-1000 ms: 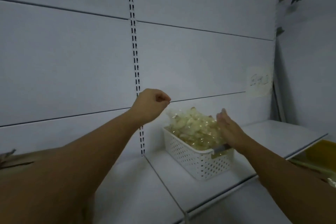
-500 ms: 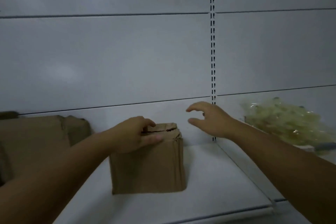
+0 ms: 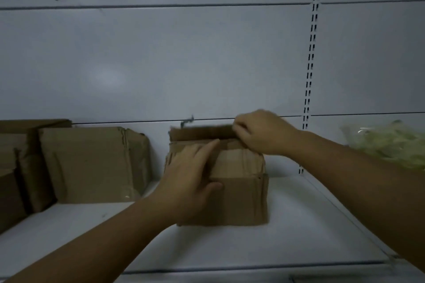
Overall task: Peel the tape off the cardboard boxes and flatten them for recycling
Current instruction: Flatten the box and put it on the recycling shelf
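We saw a creased brown box (image 3: 239,197), left hand (image 3: 190,181) flat atop, right hand (image 3: 262,133) gripping its rear flap (image 3: 202,132); far side hidden.

Your white shelf (image 3: 230,246) carries a small brown box (image 3: 241,200) near its middle, upright, with its back flap raised. To the left, well apart from it, a larger box (image 3: 92,165) stands on the same shelf at the back panel. A dark stack (image 3: 13,167) of more cardboard sits just beside that one at the far left edge.
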`<state>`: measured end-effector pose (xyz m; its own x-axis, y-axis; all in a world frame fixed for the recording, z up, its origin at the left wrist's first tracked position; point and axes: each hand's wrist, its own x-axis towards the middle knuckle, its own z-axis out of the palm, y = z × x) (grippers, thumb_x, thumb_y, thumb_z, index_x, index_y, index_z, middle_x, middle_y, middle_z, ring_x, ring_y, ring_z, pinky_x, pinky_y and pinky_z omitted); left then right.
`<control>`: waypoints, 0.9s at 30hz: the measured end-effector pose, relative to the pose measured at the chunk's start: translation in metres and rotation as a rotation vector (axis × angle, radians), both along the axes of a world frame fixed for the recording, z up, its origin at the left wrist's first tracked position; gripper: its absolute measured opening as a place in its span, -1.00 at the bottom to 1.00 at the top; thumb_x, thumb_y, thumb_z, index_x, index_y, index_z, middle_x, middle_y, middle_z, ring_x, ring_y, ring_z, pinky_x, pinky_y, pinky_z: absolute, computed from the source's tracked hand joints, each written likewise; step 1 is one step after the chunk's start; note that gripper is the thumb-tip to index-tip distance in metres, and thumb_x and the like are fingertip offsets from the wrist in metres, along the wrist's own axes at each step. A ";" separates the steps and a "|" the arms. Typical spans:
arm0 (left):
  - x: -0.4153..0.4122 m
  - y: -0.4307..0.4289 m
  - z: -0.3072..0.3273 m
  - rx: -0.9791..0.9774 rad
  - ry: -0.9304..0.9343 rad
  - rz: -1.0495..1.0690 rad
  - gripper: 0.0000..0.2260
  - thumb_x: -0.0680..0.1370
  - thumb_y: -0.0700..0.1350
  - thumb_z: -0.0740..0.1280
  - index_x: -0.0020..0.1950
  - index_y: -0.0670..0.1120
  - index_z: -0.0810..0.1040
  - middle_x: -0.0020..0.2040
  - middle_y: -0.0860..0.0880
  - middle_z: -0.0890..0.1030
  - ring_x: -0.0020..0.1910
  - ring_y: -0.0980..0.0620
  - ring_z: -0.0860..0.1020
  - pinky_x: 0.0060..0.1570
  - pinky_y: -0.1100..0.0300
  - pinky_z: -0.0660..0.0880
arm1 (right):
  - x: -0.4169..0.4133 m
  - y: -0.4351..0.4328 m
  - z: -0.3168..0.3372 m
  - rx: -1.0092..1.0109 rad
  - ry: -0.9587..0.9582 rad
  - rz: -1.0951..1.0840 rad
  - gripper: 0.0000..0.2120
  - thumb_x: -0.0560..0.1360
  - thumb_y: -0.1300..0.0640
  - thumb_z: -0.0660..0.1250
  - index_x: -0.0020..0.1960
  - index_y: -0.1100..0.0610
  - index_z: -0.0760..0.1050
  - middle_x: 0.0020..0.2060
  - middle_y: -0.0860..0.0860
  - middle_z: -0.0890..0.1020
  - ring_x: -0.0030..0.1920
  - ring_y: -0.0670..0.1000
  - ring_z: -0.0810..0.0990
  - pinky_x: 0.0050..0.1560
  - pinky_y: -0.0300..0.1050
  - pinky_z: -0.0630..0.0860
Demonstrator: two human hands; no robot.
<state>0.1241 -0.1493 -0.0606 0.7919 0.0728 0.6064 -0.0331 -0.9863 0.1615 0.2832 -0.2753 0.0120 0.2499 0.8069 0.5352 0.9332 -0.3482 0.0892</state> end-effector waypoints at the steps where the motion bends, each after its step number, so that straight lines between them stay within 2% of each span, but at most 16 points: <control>1: -0.003 0.000 -0.004 -0.027 -0.077 -0.016 -0.33 0.40 -0.01 0.40 0.46 0.03 0.20 0.34 -0.03 0.34 0.29 0.04 0.29 0.29 0.07 0.30 | -0.003 -0.004 0.007 0.126 -0.028 0.043 -0.75 0.58 0.04 0.11 -0.16 0.11 0.47 -0.37 -0.04 0.47 -0.29 0.04 0.48 -0.33 -0.11 0.28; 4: -0.008 -0.002 -0.027 0.080 -0.293 -0.018 -0.52 0.26 -0.27 0.45 0.18 -0.12 0.54 0.03 -0.16 0.51 0.03 0.00 0.39 -0.04 0.13 0.45 | -0.009 -0.016 0.012 0.462 0.064 0.205 -0.71 0.57 0.02 0.11 -0.23 0.13 0.43 -0.46 -0.07 0.42 -0.42 -0.09 0.40 -0.39 -0.14 0.27; 6: -0.010 -0.002 -0.048 0.047 -0.201 -0.099 -0.67 0.21 -0.41 0.33 -0.11 -0.13 0.63 -0.12 -0.13 0.55 -0.09 -0.04 0.44 -0.17 0.08 0.50 | -0.012 -0.018 -0.004 0.563 0.207 0.241 -0.69 0.57 0.04 0.14 -0.25 0.18 0.44 -0.46 0.00 0.44 -0.44 -0.09 0.37 -0.41 -0.24 0.25; 8: -0.011 -0.002 -0.068 -0.049 0.036 -0.233 -0.69 0.22 -0.41 0.25 -0.19 -0.12 0.66 -0.11 -0.07 0.60 -0.09 -0.03 0.52 -0.10 0.09 0.50 | -0.012 -0.015 -0.027 0.507 0.341 0.178 -0.68 0.58 0.07 0.17 -0.27 0.22 0.43 -0.45 0.04 0.43 -0.43 -0.08 0.35 -0.41 -0.27 0.23; 10: -0.011 -0.005 -0.081 -0.262 0.169 -0.242 -0.60 0.26 -0.45 0.23 -0.06 -0.10 0.66 0.00 0.02 0.60 0.03 0.08 0.53 0.06 0.28 0.45 | -0.011 -0.012 -0.049 0.391 0.407 0.131 -0.67 0.58 0.08 0.16 -0.26 0.25 0.44 -0.45 0.02 0.43 -0.43 -0.09 0.36 -0.41 -0.30 0.23; 12: -0.005 -0.012 -0.084 -0.628 0.118 -0.185 -0.47 0.33 -0.51 0.19 0.15 -0.05 0.54 0.07 0.14 0.54 0.11 0.19 0.50 0.06 0.52 0.37 | -0.013 -0.008 -0.061 0.352 0.424 0.137 -0.68 0.58 0.07 0.15 -0.25 0.24 0.44 -0.45 -0.01 0.44 -0.41 -0.09 0.39 -0.40 -0.30 0.24; 14: 0.007 -0.023 -0.078 -1.048 0.123 -0.295 -0.39 0.39 -0.58 0.15 0.33 -0.07 0.36 0.09 0.09 0.53 0.10 0.11 0.53 -0.02 0.50 0.43 | -0.019 -0.003 -0.064 0.359 0.418 0.154 -0.67 0.59 0.06 0.14 -0.26 0.22 0.44 -0.44 -0.02 0.45 -0.41 -0.09 0.39 -0.39 -0.26 0.25; 15: 0.013 -0.029 -0.074 -1.245 0.139 -0.384 -0.38 0.39 -0.61 0.14 0.35 -0.12 0.32 0.07 -0.02 0.55 0.07 -0.05 0.55 -0.10 0.42 0.47 | -0.021 0.000 -0.065 0.363 0.423 0.157 -0.67 0.59 0.06 0.14 -0.27 0.21 0.42 -0.45 -0.02 0.44 -0.42 -0.09 0.38 -0.39 -0.23 0.25; 16: 0.017 -0.035 -0.071 -1.401 0.154 -0.417 -0.38 0.38 -0.62 0.12 0.34 -0.16 0.34 0.22 -0.22 0.34 0.03 -0.18 0.53 -0.16 0.33 0.48 | -0.024 0.003 -0.065 0.364 0.437 0.153 -0.66 0.59 0.06 0.14 -0.29 0.21 0.41 -0.46 -0.03 0.42 -0.42 -0.09 0.37 -0.38 -0.20 0.25; 17: 0.020 -0.038 -0.072 -1.510 0.168 -0.420 -0.40 0.36 -0.63 0.10 0.27 -0.15 0.43 -0.14 0.09 0.40 -0.01 -0.20 0.53 -0.19 0.23 0.47 | -0.025 0.005 -0.065 0.367 0.457 0.144 -0.66 0.59 0.07 0.14 -0.31 0.19 0.39 -0.47 -0.04 0.40 -0.42 -0.08 0.36 -0.38 -0.18 0.24; 18: 0.019 -0.039 -0.074 -1.564 0.180 -0.441 -0.42 0.34 -0.62 0.09 0.14 -0.11 0.54 -0.08 -0.13 0.60 -0.06 -0.13 0.56 -0.21 0.17 0.49 | -0.026 0.006 -0.065 0.375 0.479 0.131 -0.65 0.59 0.07 0.14 -0.33 0.17 0.37 -0.47 -0.04 0.38 -0.43 -0.08 0.34 -0.38 -0.19 0.23; 19: 0.014 -0.039 -0.075 -1.558 0.223 -0.481 -0.45 0.33 -0.60 0.10 -0.01 -0.06 0.63 -0.13 -0.07 0.64 -0.11 -0.04 0.60 -0.24 0.16 0.53 | -0.025 0.006 -0.065 0.386 0.501 0.121 -0.65 0.59 0.08 0.14 -0.35 0.14 0.35 -0.48 -0.05 0.37 -0.43 -0.09 0.33 -0.38 -0.21 0.22; 21: 0.001 -0.034 -0.077 -1.255 0.269 -0.529 -0.53 0.35 -0.51 0.15 -0.16 -0.02 0.69 -0.18 0.06 0.67 -0.14 0.10 0.62 -0.17 0.21 0.55 | -0.023 0.007 -0.067 0.406 0.546 0.111 -0.64 0.60 0.09 0.14 -0.38 0.10 0.33 -0.48 -0.06 0.35 -0.43 -0.10 0.32 -0.40 -0.25 0.21; 24: 0.000 -0.002 -0.072 -0.152 0.231 -0.161 -0.61 0.43 -0.31 0.27 0.19 0.01 0.56 0.20 0.06 0.54 0.28 0.05 0.42 0.30 0.13 0.34 | -0.023 0.008 -0.068 0.398 0.586 0.101 -0.62 0.60 0.08 0.13 -0.38 0.10 0.32 -0.47 -0.04 0.34 -0.42 -0.08 0.32 -0.38 -0.21 0.21; 25: 0.001 0.010 -0.067 0.124 0.240 -0.005 -0.58 0.46 -0.19 0.28 0.32 0.01 0.43 0.34 0.02 0.43 0.40 0.01 0.27 0.41 0.05 0.18 | -0.023 0.009 -0.069 0.390 0.586 0.100 -0.62 0.60 0.08 0.13 -0.39 0.11 0.32 -0.48 -0.04 0.34 -0.42 -0.08 0.32 -0.38 -0.21 0.21; 27: 0.002 0.026 -0.060 0.406 0.274 0.178 -0.52 0.51 -0.06 0.24 0.43 -0.01 0.28 0.43 -0.03 0.31 0.46 -0.04 0.11 0.39 -0.04 0.04 | -0.023 0.011 -0.069 0.380 0.571 0.104 -0.63 0.60 0.07 0.13 -0.38 0.11 0.33 -0.48 -0.04 0.35 -0.43 -0.09 0.32 -0.39 -0.22 0.21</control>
